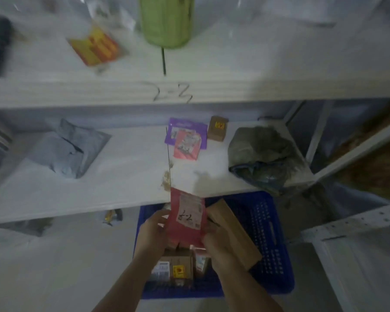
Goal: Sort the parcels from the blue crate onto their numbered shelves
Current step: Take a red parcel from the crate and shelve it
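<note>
A red flat parcel [186,218] with a white label and a handwritten number is held up over the blue crate [266,224]. My left hand [154,230] grips its left edge and my right hand [218,244] grips its right edge. Inside the crate a long brown box [234,230] leans behind my right hand, and small cardboard boxes [178,264] lie below the parcel. The white shelf edge [171,92] above bears the handwritten mark "2-3". The lower shelf board [122,167] sits just beyond the crate.
The lower shelf carries a grey poly bag [63,149], a purple mailer [187,131] under a pink one [187,145], a small brown box [217,128] and a dark bundle [261,154]. The upper shelf has a green parcel [167,19] and a red-yellow packet [95,46].
</note>
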Action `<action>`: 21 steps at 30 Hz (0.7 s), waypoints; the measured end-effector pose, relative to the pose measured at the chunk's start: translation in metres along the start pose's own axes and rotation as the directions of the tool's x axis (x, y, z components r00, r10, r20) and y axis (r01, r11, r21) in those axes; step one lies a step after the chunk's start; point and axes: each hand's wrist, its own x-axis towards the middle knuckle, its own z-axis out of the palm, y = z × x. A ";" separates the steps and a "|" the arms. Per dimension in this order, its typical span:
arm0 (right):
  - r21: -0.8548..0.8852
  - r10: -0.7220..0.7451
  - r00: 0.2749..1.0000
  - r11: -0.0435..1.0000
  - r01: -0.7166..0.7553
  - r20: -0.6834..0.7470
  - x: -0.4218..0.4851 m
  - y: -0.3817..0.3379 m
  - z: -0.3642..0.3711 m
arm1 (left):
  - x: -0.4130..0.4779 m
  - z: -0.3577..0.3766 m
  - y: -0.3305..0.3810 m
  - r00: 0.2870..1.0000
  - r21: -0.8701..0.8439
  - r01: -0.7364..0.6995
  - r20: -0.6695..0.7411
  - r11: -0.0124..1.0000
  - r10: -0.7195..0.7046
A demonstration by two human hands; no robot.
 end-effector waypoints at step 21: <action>-0.152 -0.742 0.469 0.596 0.788 -0.478 -0.435 -0.169 -0.254 | -0.324 -0.075 0.372 0.706 -0.125 -0.708 -0.103 0.695 0.701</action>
